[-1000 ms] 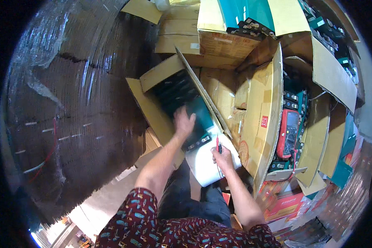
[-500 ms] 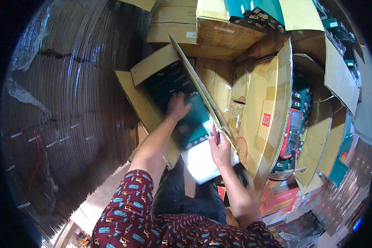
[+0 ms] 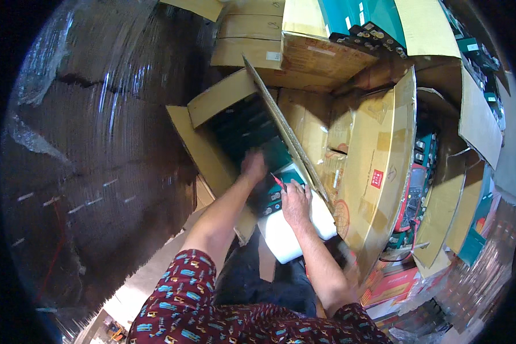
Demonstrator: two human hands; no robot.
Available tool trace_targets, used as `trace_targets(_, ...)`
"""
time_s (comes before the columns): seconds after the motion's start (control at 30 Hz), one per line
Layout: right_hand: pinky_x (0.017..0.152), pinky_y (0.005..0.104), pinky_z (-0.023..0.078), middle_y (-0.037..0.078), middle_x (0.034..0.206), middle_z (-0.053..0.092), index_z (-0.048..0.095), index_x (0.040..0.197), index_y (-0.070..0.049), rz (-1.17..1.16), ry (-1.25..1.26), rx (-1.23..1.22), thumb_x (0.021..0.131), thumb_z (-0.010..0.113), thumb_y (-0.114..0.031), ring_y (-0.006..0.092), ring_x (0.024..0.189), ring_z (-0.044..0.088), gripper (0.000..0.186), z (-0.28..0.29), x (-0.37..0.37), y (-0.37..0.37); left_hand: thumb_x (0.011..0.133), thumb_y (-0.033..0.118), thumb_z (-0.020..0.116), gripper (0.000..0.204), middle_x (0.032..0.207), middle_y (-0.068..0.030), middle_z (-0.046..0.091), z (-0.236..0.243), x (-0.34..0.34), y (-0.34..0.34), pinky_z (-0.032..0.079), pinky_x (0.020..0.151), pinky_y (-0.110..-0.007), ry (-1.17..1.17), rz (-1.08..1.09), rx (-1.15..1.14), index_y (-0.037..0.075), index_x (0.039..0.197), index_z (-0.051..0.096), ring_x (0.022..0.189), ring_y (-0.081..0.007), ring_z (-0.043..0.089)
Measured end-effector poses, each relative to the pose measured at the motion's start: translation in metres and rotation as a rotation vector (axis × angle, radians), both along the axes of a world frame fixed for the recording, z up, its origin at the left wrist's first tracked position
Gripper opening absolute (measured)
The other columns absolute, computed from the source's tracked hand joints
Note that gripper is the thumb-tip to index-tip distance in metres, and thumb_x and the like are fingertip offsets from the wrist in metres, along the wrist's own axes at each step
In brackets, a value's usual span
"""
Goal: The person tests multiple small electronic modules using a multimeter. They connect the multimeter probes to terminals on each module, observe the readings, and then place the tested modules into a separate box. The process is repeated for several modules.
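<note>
My right hand (image 3: pixel 296 202) is closed around a red test probe (image 3: pixel 278 182), whose tip points up and left over a dark green, block-shaped unit (image 3: pixel 273 203) with a row of round metal terminals. That unit lies at the near end of an open cardboard box (image 3: pixel 226 103). Under my right wrist a white foam sheet (image 3: pixel 285 241) hangs over the box's near edge. Inside the box my left hand (image 3: pixel 254 164) is over more dark green units (image 3: pixel 243 129); motion smears its fingers, and I cannot make out anything in them.
A red-framed multimeter (image 3: pixel 410 198) rests on green units in another open carton (image 3: pixel 441 223) at the right. Stacked cartons (image 3: pixel 249 51) and a carton of teal units (image 3: pixel 364 17) stand at the back. Film-wrapped stacked sheets (image 3: pixel 109 172) fill the left side.
My left hand has drawn nearer to my right hand and blurred. My right hand has turned, tilting the probe leftward. The whole view has shifted slightly.
</note>
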State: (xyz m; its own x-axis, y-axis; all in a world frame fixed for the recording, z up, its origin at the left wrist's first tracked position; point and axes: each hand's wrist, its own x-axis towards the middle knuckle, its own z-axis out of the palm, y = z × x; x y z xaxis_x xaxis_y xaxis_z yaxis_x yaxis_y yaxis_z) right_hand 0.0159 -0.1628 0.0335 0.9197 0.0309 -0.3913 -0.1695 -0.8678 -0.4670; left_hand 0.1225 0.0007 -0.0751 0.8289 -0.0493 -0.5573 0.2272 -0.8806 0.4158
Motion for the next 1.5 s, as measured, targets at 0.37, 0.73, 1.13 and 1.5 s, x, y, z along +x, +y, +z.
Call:
trace_targets(0.37, 0.123, 0.0552, 0.030, 0.018, 0.131, 0.069, 0.065, 0.125, -0.003, -0.002, -0.079, 0.062, 0.099, 0.066, -0.016, 0.0309, 0.138, 0.056, 0.028, -0.006, -0.009, -0.003, 0.080, 0.034, 0.086, 0.076, 0.131, -0.0213, 0.065, -0.063, -0.004, -0.012, 0.044, 0.112, -0.060, -0.101, -0.096, 0.124, 0.014, 0.143, 0.051, 0.128, -0.0409, 0.059)
trace_targets(0.73, 0.121, 0.0536, 0.033, 0.015, 0.130, 0.070, 0.067, 0.122, -0.003, -0.023, -0.106, 0.096, 0.098, 0.069, -0.016, 0.0295, 0.138, 0.056, 0.027, -0.011, -0.011, -0.014, 0.083, 0.031, 0.086, 0.054, 0.114, -0.0210, 0.074, -0.021, 0.014, -0.005, 0.056, 0.092, -0.052, 0.080, -0.231, -0.209, 0.010, 0.130, 0.068, 0.107, -0.0437, 0.069)
trace_targets(1.13, 0.120, 0.0571, 0.034, 0.014, 0.130, 0.066, 0.065, 0.136, -0.009, 0.126, -0.262, 0.110, 0.099, 0.064, -0.017, 0.0325, 0.127, 0.058, 0.038, -0.010, -0.008, -0.024, 0.085, 0.025, 0.082, 0.039, 0.107, -0.0212, 0.073, 0.067, -0.003, 0.018, 0.056, 0.090, -0.052, -0.167, -0.272, -0.350, 0.008, 0.119, 0.070, 0.106, -0.0426, 0.068)
trace_targets(1.5, 0.114, 0.0532, 0.035, 0.011, 0.126, 0.069, 0.064, 0.129, -0.007, 0.124, -0.192, 0.163, 0.100, 0.061, -0.020, 0.0303, 0.125, 0.059, 0.032, -0.015, -0.009, -0.028, 0.084, 0.016, 0.079, 0.033, 0.116, -0.0183, 0.073, 0.041, 0.006, 0.062, 0.056, 0.092, -0.049, -0.278, -0.383, -0.455, 0.003, 0.114, 0.072, 0.112, -0.0382, 0.067)
